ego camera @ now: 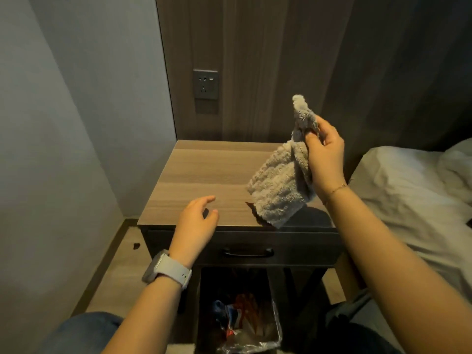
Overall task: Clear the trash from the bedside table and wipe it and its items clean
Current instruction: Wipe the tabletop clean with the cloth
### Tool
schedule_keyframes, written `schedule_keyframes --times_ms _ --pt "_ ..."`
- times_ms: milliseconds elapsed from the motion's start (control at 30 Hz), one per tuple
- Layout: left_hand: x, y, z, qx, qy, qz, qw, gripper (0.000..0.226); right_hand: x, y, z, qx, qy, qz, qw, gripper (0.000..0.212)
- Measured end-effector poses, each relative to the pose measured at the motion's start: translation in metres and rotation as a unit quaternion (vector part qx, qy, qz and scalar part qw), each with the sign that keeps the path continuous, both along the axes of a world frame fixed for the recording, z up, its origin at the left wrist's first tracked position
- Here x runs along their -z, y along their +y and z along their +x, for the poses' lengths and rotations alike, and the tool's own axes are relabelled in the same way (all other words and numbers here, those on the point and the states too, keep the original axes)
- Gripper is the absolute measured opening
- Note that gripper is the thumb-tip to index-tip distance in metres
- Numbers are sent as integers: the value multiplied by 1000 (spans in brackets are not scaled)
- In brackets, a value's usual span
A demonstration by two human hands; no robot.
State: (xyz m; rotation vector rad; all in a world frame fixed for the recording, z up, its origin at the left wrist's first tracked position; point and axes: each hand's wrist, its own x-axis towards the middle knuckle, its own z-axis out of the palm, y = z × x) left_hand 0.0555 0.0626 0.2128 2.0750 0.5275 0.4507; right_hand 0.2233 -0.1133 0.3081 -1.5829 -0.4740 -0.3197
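A wooden bedside table (pixel 204 175) with a dark drawer stands against the wall panel, its top bare. My right hand (pixel 324 154) is raised over the table's right side and grips a grey fluffy cloth (pixel 278 185), which hangs down with its lower corner near the table's front edge. My left hand (pixel 198 221) hovers over the front left part of the tabletop, fingers relaxed and holding nothing. Below the drawer, a bin (pixel 277 338) lined with clear plastic holds colourful wrappers (pixel 235 315).
A bed with white bedding (pixel 408 190) lies to the right of the table. A wall socket (pixel 205 84) sits on the panel behind. A grey wall closes off the left side. My knees show at the bottom edge.
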Motion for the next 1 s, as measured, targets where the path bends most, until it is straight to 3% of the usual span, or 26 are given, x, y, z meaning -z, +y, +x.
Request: schedule_keyframes --times_ms 67,133,233,400,467,567,733,867,1000 --pt "4 -1 12 16 42 3 999 39 5 4 11 22 -19 -26 999 35" --pt "12 -3 17 12 71 45 996 37 30 2 16 34 -65 -152 986 32" --pt "22 -7 15 1 81 105 991 35 85 -8 14 -6 -107 -381 918 33" --pt "26 -10 8 9 45 119 992 35 96 -8 19 -14 -150 -494 856 38" --pt "24 -15 -1 24 23 103 994 35 89 -10 9 -1 -166 -494 853 42" --pt "26 -29 -24 26 -32 32 999 33 84 -24 -33 -31 -170 -388 906 43" --pt "67 -52 -57 18 -13 -84 996 30 122 -47 -121 -146 -36 -288 946 35" --pt "121 -70 -80 -41 33 -146 988 27 203 -60 -156 -150 137 -256 945 31" --pt "167 -84 -104 -98 105 -179 973 28 272 -76 -177 -106 251 -332 903 36"
